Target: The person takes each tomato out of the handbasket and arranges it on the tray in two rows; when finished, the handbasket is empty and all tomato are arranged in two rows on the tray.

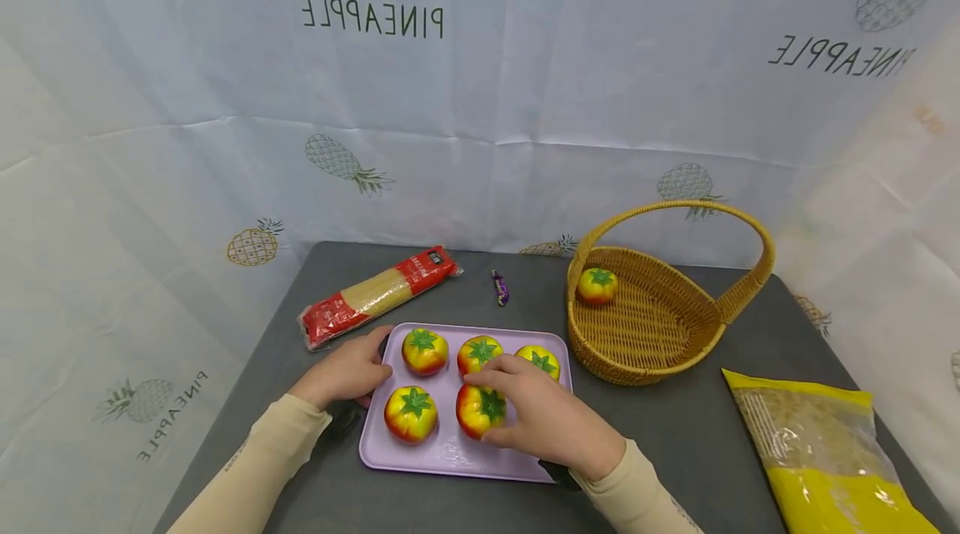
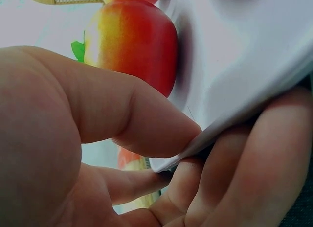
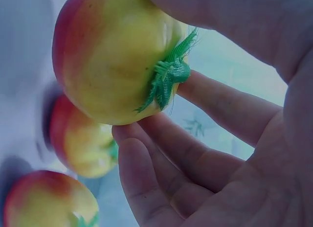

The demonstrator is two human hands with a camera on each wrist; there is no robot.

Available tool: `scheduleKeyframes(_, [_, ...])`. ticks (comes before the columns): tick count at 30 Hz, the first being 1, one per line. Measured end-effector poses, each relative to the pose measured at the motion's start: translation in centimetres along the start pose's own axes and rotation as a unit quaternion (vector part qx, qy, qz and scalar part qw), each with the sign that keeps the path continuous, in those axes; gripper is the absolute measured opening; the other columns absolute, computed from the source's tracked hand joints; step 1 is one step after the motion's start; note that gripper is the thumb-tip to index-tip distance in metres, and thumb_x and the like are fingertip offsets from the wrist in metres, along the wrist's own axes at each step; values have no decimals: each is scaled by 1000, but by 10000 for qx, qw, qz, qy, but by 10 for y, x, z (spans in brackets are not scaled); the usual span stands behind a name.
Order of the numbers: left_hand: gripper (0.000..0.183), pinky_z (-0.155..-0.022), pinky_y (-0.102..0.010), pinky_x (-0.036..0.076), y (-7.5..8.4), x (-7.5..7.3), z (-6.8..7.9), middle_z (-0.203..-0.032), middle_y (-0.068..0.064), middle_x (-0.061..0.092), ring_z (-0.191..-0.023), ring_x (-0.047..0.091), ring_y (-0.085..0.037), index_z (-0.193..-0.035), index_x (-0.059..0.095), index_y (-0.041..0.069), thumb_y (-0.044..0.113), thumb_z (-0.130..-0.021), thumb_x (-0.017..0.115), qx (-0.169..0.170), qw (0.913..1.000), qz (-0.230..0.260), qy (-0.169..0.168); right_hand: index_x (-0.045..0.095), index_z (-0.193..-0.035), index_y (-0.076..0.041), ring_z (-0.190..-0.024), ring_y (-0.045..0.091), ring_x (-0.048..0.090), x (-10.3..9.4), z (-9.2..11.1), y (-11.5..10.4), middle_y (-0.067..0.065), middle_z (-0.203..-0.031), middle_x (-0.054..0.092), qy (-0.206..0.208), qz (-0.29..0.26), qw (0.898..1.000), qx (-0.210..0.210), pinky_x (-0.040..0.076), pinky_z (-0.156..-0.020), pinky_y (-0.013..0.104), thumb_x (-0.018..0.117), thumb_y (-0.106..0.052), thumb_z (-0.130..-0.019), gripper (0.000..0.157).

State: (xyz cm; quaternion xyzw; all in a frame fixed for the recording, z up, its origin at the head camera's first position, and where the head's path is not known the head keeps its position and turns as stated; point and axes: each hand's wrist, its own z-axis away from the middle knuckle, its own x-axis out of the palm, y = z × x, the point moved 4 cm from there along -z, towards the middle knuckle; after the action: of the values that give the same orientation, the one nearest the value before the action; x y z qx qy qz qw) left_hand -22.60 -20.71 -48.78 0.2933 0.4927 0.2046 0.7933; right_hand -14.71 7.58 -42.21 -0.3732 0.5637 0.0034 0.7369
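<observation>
A lilac tray [image 1: 450, 467] holds several artificial tomatoes, red and yellow with green cloth leaf tops. My left hand [image 1: 351, 369] grips its left rim; in the left wrist view the thumb [image 2: 156, 122] lies over the edge and the other fingers curl beneath. One tomato [image 2: 134, 43] sits just past that thumb. My right hand [image 1: 543, 413] holds the front middle tomato [image 1: 474, 412], thumb on one side and fingers on the other. In the right wrist view this tomato [image 3: 112, 56] lies between thumb and fingers [image 3: 190, 158]; whether it touches the tray is hidden.
Right of the tray stands a wicker basket [image 1: 652, 326] with a tall handle and one tomato [image 1: 597, 286] inside. A red noodle packet [image 1: 378, 296] and a small purple wrapped candy [image 1: 500, 288] lie behind the tray. A yellow bag [image 1: 825, 451] lies at the right edge.
</observation>
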Motion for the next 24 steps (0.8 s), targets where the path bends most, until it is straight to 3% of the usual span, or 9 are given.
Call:
scheduleKeyframes(6, [78, -52, -33, 61, 0, 0, 1, -94, -12, 64, -63, 65, -24, -165, 37, 7, 11, -96, 70, -7, 10000, -4, 21, 72, -140, -25, -118, 14, 63, 11, -4, -3, -5, -134, 65, -8, 179, 9998, -70, 59, -108, 41, 92, -30, -84, 59])
scheduleKeyframes(24, [78, -53, -33, 61, 1, 1, 2, -92, -12, 62, -63, 64, -24, -165, 38, 8, 12, -95, 72, -62, 10000, -14, 43, 73, -139, -25, -116, 12, 61, 20, -7, 3, -4, -132, 65, -179, 269, 9994, 122, 60, -107, 40, 95, -30, -82, 60])
